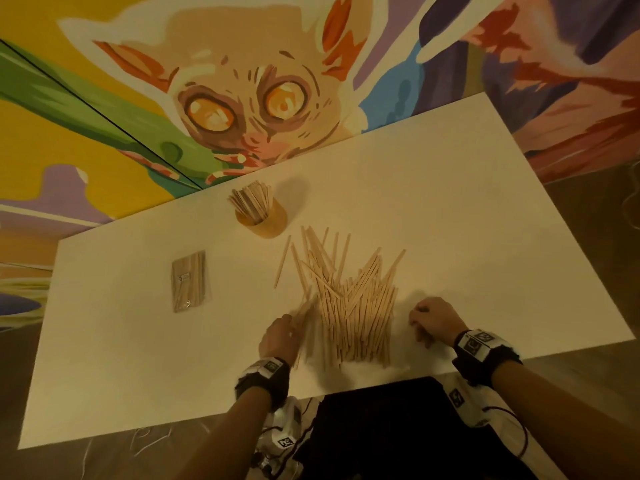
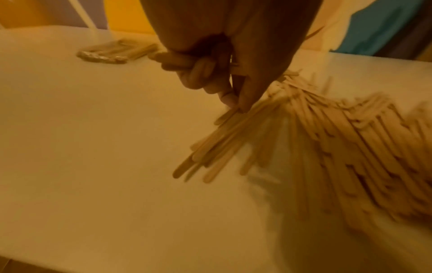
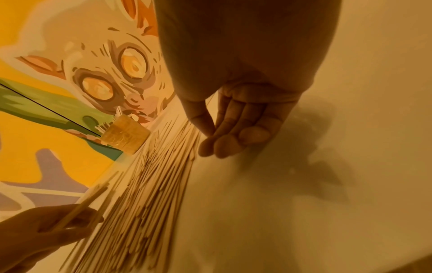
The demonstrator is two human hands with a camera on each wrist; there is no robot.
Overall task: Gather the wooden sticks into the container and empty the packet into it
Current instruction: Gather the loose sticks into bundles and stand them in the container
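A large heap of loose wooden sticks [image 1: 349, 303] lies on the white table [image 1: 467, 209] in front of me. My left hand [image 1: 289, 325] is at the heap's left edge, its fingers curled round a small bundle of sticks [image 2: 210, 147] that fans out below the fist. To the right of the heap my right hand [image 1: 429, 317] rests with its fingers [image 3: 236, 129] loosely bent and nothing in them that I can see. Behind the heap stands the round wooden container [image 1: 263, 218], with several sticks upright in it. The clear packet of sticks [image 1: 188, 281] lies flat at the left.
A painted mural wall [image 1: 242, 109] runs along the table's far edge just behind the container. One single stick [image 1: 282, 261] lies apart between heap and packet. The table's near edge is close under my wrists, with dark clothing and cables below it.
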